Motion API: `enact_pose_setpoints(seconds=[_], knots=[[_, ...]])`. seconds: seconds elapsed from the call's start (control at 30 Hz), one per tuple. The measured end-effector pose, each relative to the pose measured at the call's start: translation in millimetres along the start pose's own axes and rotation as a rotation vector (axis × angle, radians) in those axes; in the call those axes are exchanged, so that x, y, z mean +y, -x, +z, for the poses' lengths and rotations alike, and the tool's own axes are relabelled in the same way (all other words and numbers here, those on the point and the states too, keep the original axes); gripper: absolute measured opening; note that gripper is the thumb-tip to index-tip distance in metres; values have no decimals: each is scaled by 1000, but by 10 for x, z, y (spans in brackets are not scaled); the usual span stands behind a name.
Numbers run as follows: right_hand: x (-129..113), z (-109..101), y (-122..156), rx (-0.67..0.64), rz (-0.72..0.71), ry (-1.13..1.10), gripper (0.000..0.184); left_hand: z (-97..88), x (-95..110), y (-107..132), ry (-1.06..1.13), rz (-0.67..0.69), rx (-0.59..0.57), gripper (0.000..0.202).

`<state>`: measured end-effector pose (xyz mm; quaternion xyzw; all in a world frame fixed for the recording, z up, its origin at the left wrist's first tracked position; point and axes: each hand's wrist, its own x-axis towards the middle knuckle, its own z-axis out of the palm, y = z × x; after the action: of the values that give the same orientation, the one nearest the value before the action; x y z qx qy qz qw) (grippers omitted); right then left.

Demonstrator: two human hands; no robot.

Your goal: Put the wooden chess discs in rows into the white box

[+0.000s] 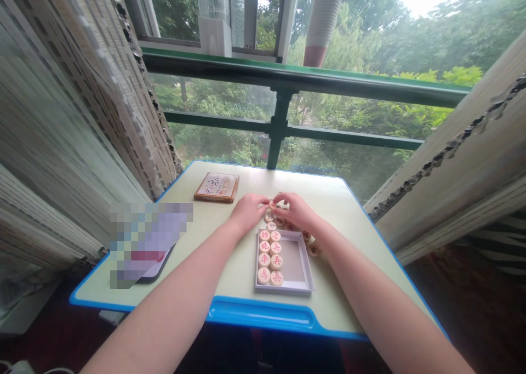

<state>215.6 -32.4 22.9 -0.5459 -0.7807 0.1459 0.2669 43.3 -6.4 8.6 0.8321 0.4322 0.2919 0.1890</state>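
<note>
A shallow grey box [303,264] lies on the small table [230,264], with several round wooden chess pieces [270,256] with red characters stacked in two columns along its left side. Just behind the box lies a loose heap of more pieces [279,220]. My left hand [247,212] and my right hand [296,209] both rest on that heap, fingers curled together around one piece [273,204] between their fingertips. A few pieces [313,249] lie beside my right wrist.
A brown box lid [217,187] lies at the table's far left. A phone [154,264] rests at the left edge, partly blurred out. Woven blinds hang on both sides, and a green railing [279,122] with windows stands behind the table.
</note>
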Motion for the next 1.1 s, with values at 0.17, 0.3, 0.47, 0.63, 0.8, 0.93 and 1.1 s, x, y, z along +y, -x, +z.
enact_pose_setpoints(seconds=[0.17,0.3,0.47,0.63,0.8,0.93,1.1], knots=[[-133,-114,47,11,48,-72,18,-47,51,18,-7,39,31,22],[-244,-255,86,38,52,-89,20,-109,109,54,30,86,87,23],[-321,-399,172,56,13,-104,19,-170,192,120,80,157,142,20],[-335,-438,361,78,11,-152,20,-172,279,195,112,229,139,20],[-314,-417,603,106,30,-157,18,-128,356,252,124,304,77,20],[-293,-393,763,94,71,-133,18,-120,409,278,131,371,-24,18],[-256,-292,870,101,65,-95,19,-159,420,289,105,359,-121,25]])
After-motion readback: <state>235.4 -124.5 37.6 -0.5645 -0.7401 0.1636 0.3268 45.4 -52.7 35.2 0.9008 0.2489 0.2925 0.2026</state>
